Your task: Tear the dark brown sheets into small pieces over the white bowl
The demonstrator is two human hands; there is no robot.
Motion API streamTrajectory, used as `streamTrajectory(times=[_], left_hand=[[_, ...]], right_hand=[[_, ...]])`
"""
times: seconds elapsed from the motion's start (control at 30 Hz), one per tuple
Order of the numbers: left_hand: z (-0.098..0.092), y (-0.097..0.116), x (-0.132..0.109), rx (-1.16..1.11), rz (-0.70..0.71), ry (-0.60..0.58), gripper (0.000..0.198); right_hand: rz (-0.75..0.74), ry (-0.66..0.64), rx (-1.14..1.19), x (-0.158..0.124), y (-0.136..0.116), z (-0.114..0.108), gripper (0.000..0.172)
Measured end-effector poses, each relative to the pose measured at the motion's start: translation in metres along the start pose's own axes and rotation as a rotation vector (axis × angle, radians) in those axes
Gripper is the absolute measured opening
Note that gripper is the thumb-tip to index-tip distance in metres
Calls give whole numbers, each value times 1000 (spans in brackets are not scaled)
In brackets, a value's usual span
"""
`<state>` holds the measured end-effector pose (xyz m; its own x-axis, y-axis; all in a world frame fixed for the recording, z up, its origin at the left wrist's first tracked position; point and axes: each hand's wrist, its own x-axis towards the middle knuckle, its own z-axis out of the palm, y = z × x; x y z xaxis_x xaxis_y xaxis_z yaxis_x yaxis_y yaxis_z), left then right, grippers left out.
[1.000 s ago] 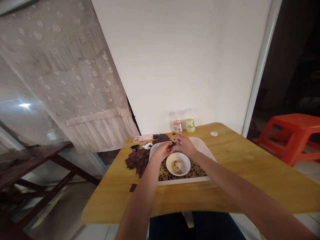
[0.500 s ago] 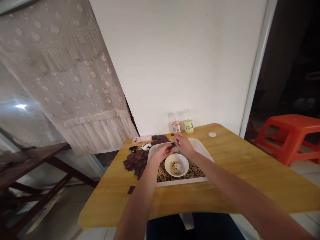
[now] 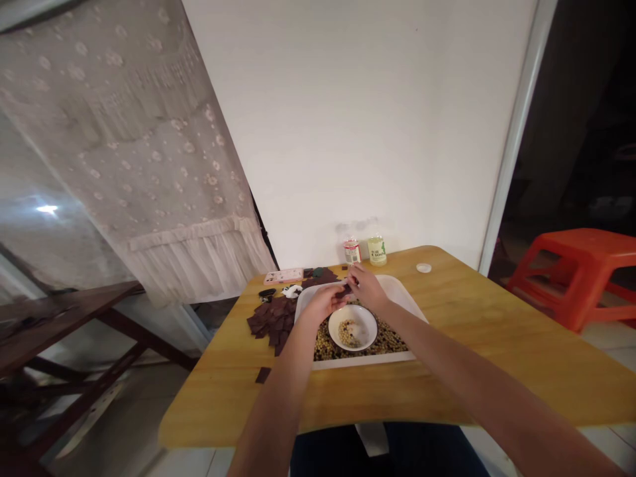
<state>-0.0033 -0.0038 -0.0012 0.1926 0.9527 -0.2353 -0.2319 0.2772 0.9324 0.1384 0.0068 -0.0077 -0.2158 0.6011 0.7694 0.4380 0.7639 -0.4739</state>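
My left hand [image 3: 322,303] and my right hand [image 3: 366,287] meet above the far part of a white tray [image 3: 403,299]. Both pinch a small dark brown packet [image 3: 344,289] between their fingertips. Below the hands, a white bowl [image 3: 353,327] with a few beans in it sits in the tray on a layer of mixed beans [image 3: 390,341]. A pile of dark brown packets [image 3: 272,317] lies on the table just left of the tray.
The yellow wooden table [image 3: 477,338] also holds two small bottles [image 3: 365,250] by the wall, a pink phone [image 3: 283,275], a white cap [image 3: 424,267] and a stray brown packet [image 3: 263,375]. An orange stool [image 3: 579,271] stands right; a dark wooden frame [image 3: 59,331] left.
The hands stay together over the tray, still pinching the packet; only the view has shifted slightly.
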Motion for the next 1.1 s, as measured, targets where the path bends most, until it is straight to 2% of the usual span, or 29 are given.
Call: streamTrajectory(times=[0.23,0.4,0.53,0.7,0.9,1.1], left_hand=[[-2,0,0,-28,21,0,3],[1,0,-2,-24,16,17,3],[1,0,-3,-49,31,37,5],[1,1,-3,-27,33,51,6],[1,1,-2,-64,40,70,5],[-1,0,0,-54,46,59,3]], right_hand=[[-14,-19,19,0,-2,2,20],[27,25,4,-1,1,1,20],[-14,-44,5,-2,2,1,18],[23,16,-16,-1,3,-1,20],[-27,-56,4,-3,1,3,19],[40,28,-16,-1,5,-1,21]])
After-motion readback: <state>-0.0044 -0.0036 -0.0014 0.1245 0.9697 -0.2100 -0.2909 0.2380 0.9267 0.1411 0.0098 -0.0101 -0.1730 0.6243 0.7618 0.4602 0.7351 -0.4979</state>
